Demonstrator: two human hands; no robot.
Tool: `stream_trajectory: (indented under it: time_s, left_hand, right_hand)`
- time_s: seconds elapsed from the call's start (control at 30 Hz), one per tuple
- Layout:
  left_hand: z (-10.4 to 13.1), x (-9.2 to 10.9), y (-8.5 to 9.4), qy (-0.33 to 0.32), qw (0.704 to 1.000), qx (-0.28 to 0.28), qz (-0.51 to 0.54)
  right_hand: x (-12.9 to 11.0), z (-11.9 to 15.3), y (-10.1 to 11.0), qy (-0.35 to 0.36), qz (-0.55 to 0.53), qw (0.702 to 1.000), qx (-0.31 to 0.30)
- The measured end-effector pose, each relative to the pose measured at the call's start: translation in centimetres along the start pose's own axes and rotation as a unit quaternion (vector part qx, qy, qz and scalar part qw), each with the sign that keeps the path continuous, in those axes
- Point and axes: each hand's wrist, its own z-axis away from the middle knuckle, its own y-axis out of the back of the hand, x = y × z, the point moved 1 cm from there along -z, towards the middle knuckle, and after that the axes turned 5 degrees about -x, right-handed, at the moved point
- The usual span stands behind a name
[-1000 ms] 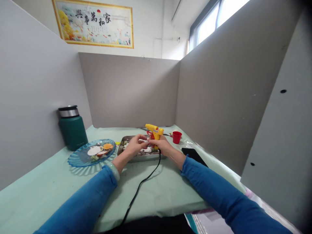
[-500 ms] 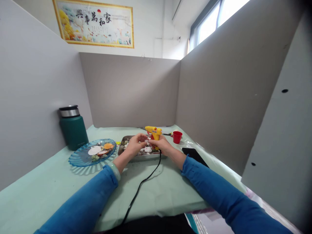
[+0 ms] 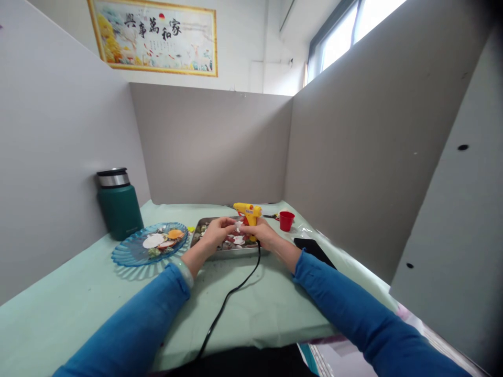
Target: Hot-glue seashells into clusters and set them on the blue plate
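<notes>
My right hand (image 3: 264,232) is wrapped round the handle of a yellow glue gun (image 3: 247,210), whose nozzle end is near the top of the hand. A black cord (image 3: 231,291) runs from the handle down over the table edge. My left hand (image 3: 217,231) is closed at the fingertips on a small white shell (image 3: 238,226), close to the right thumb. Both hands are above a metal tray (image 3: 223,255) filled with shells and small stones. A white shell piece (image 3: 238,240) lies in the tray below the fingers.
To the left, a blue fluted plate (image 3: 128,255) bears several shells, with a green bottle (image 3: 120,209) behind it. A red cup (image 3: 286,221) and a flat black object (image 3: 313,251) lie to the right. Grey partitions (image 3: 212,146) enclose the table.
My left hand's fingers have drawn together around the white shell, and it shows more plainly now. The right hand and glue gun have hardly moved.
</notes>
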Motion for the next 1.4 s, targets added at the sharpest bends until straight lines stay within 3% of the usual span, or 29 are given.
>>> stream_trajectory:
  time_s: [0.27, 0.53, 0.77, 0.83, 0.9, 0.97, 1.03, 1.13, 1.17, 1.27, 1.4]
  left_hand:
    - [-0.1, -0.1, -0.2, -0.023, 0.999, -0.017, -0.03]
    - [0.2, 0.2, -0.1, 0.013, 0.999, -0.048, -0.013]
    - [-0.2, 0.0, 0.0, 0.075, 0.995, 0.01, 0.058]
    - [-0.5, 0.8, 0.9, 0.077, 0.996, 0.03, 0.014]
    - [-0.6, 2.3, 2.9, 0.072, 0.989, 0.06, -0.11]
    - [-0.4, 4.3, 5.7, 0.047, 0.954, 0.106, -0.275]
    - [0.2, 6.1, 9.0, 0.038, 0.895, 0.141, -0.421]
    - [1.5, 7.6, 13.2, 0.079, 0.789, 0.177, -0.583]
    - [1.9, 7.7, 14.2, 0.098, 0.767, 0.186, -0.606]
    - [2.5, 7.4, 15.5, 0.163, 0.73, 0.191, -0.635]
    - [1.8, 6.6, 13.9, 0.138, 0.73, 0.169, -0.648]
  right_hand:
    - [0.1, -0.2, 0.0, 0.003, -0.025, 1.0, 0.001]
    - [0.3, -0.3, 0.1, -0.008, -0.044, 0.999, -0.002]
    - [0.4, -0.3, 0.3, -0.014, -0.047, 0.999, 0.02]
    - [0.3, -0.3, 0.3, -0.017, -0.048, 0.998, 0.024]
    - [0.2, -0.3, 0.3, -0.019, -0.048, 0.998, 0.025]
    - [0.1, -0.2, 0.2, -0.019, -0.05, 0.998, 0.023]
    - [0.1, -0.2, 0.2, -0.018, -0.051, 0.998, 0.019]
    - [0.2, -0.2, 0.2, -0.019, -0.05, 0.998, 0.019]
    - [0.2, -0.2, 0.3, -0.02, -0.049, 0.998, 0.019]
    - [0.1, -0.2, 0.2, -0.026, -0.04, 0.999, 0.022]
    - [-0.3, 0.0, 0.0, -0.027, -0.024, 0.999, 0.024]
